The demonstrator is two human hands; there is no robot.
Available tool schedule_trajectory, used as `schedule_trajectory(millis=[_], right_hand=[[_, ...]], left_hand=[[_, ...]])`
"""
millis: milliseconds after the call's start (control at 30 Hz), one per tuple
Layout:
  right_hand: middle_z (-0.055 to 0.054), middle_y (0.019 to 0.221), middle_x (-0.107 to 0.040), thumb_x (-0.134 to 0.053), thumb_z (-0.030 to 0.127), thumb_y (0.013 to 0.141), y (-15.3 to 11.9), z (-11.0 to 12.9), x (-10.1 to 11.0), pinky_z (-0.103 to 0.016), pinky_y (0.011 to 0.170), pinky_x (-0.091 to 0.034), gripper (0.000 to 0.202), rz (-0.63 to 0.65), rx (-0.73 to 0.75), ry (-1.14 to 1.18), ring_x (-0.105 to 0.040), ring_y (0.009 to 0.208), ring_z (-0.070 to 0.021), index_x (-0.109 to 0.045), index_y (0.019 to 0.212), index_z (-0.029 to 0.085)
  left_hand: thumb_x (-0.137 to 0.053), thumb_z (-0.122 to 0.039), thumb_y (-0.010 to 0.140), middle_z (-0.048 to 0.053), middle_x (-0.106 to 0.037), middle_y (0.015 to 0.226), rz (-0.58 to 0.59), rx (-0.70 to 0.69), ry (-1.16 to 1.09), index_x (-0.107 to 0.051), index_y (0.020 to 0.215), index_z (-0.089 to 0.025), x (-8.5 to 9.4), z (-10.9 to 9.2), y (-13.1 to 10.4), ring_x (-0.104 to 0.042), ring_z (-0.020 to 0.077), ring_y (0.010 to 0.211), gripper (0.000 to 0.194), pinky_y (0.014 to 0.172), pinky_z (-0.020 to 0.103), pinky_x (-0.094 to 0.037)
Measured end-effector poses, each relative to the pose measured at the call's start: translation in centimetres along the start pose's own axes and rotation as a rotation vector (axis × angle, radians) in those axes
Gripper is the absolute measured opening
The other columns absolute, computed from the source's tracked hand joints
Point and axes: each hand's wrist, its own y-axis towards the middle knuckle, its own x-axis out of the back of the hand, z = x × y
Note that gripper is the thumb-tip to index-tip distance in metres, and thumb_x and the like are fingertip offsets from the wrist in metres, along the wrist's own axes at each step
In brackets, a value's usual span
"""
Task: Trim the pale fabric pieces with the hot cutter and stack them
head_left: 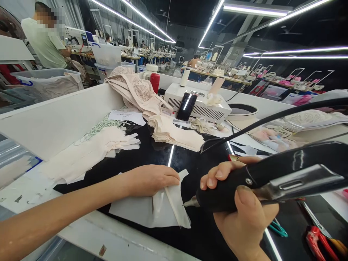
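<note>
My left hand (152, 180) lies palm down on a pale fabric piece (165, 208), its fingers together and pressed on the upper edge. A narrow strip runs down that piece from under my fingertips. My right hand (241, 214) is wrapped round a black handheld tool (272, 174) with a metal lever. The tool's pointed metal tip (191, 202) is at the right edge of the fabric. Behind my left hand sits a stack of cream fabric pieces (176, 134). More pale pieces (95, 150) are spread at the left.
A black phone (186, 106) leans on a white vented box (201, 101). Red-handled pliers (317, 239) lie at the lower right. A black cable (272, 116) arches over the right side. A person (45, 40) stands at the far left, beyond the white partition (54, 119).
</note>
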Motion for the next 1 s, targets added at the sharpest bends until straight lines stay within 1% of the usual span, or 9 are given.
schedule_trajectory(millis=[100,200,300,400,500,567,733,867,1000], right_hand=[[0.005,0.079,-0.065,-0.088,0.041,0.085,-0.2,0.0,0.2,-0.032,0.056,-0.06,0.039,0.015,-0.006,0.002,-0.064,0.061,-0.0155,-0.065,0.115,0.029],[0.005,0.081,-0.066,-0.086,0.04,0.087,-0.3,0.0,0.3,-0.03,0.058,-0.06,0.037,0.031,-0.008,0.012,-0.065,0.063,-0.0149,-0.065,0.116,0.03],[0.005,0.082,-0.067,-0.086,0.039,0.089,-0.3,0.0,0.3,-0.03,0.059,-0.06,0.037,0.044,-0.012,0.025,-0.066,0.064,-0.0148,-0.065,0.117,0.03],[0.004,0.082,-0.067,-0.085,0.039,0.089,-0.2,0.0,0.2,-0.031,0.058,-0.061,0.037,0.043,-0.01,0.024,-0.066,0.063,-0.0155,-0.064,0.117,0.03],[0.004,0.082,-0.068,-0.085,0.038,0.09,-0.2,-0.1,0.1,-0.031,0.057,-0.061,0.035,0.046,-0.001,0.027,-0.066,0.063,-0.0153,-0.064,0.116,0.029],[0.004,0.083,-0.068,-0.085,0.038,0.09,-0.3,-0.1,0.1,-0.029,0.058,-0.061,0.035,0.055,-0.001,0.039,-0.067,0.064,-0.0145,-0.064,0.117,0.028],[0.004,0.085,-0.069,-0.082,0.036,0.093,-0.4,-0.1,0.2,-0.028,0.06,-0.06,0.032,0.084,0.016,0.053,-0.067,0.066,-0.0134,-0.064,0.119,0.029],[0.004,0.085,-0.068,-0.082,0.036,0.093,-0.3,-0.2,0.1,-0.029,0.059,-0.06,0.032,0.087,0.021,0.047,-0.067,0.065,-0.014,-0.064,0.119,0.029],[0.003,0.084,-0.067,-0.082,0.036,0.092,-0.3,-0.3,-0.2,-0.03,0.056,-0.059,0.032,0.073,0.019,0.048,-0.065,0.063,-0.0148,-0.065,0.118,0.03]], left_hand=[[-0.053,0.009,0.092,0.009,-0.071,0.141,-0.007,-0.03,0.03,-0.067,0.132,-0.013,0.1,0.3,-0.4,-0.067,0.0214,0.132,0.048,0.112,0.029,-0.056],[-0.051,0.004,0.1,0.009,-0.073,0.138,-0.042,-0.075,0.135,-0.069,0.13,-0.012,0.1,0.4,-0.6,-0.068,0.02,0.13,0.039,0.111,0.028,-0.057],[-0.048,-0.004,0.109,0.013,-0.074,0.135,-0.09,-0.2,0.313,-0.072,0.126,-0.006,0.2,0.2,-0.5,-0.067,0.0212,0.131,0.03,0.123,0.031,-0.047],[-0.048,-0.003,0.109,0.014,-0.075,0.134,-0.059,-0.28,0.425,-0.074,0.123,-0.003,0.5,0.1,-0.5,-0.066,0.0199,0.133,0.03,0.128,0.027,-0.039],[-0.049,-0.006,0.109,0.009,-0.075,0.135,0.04,-0.225,0.397,-0.073,0.124,-0.011,0.9,0.0,-0.7,-0.066,0.0161,0.131,0.029,0.122,0.022,-0.044],[-0.049,-0.008,0.11,0.008,-0.074,0.135,0.075,-0.164,0.333,-0.071,0.124,-0.014,1.2,-0.1,-0.9,-0.067,0.0157,0.13,0.027,0.116,0.021,-0.049],[-0.05,-0.003,0.104,0.009,-0.071,0.135,0.088,-0.086,0.244,-0.063,0.13,-0.015,1.6,-0.7,-1.5,-0.069,0.0192,0.125,0.031,0.101,0.024,-0.059],[-0.053,-0.001,0.101,0.007,-0.067,0.138,0.114,-0.052,0.243,-0.059,0.134,-0.023,1.8,-1.2,-1.8,-0.071,0.0186,0.12,0.04,0.095,0.023,-0.059],[-0.053,0.0,0.099,0.008,-0.064,0.141,0.147,-0.046,0.255,-0.06,0.131,-0.023,2.1,-1.3,-2.0,-0.072,0.0199,0.116,0.04,0.092,0.026,-0.061]])
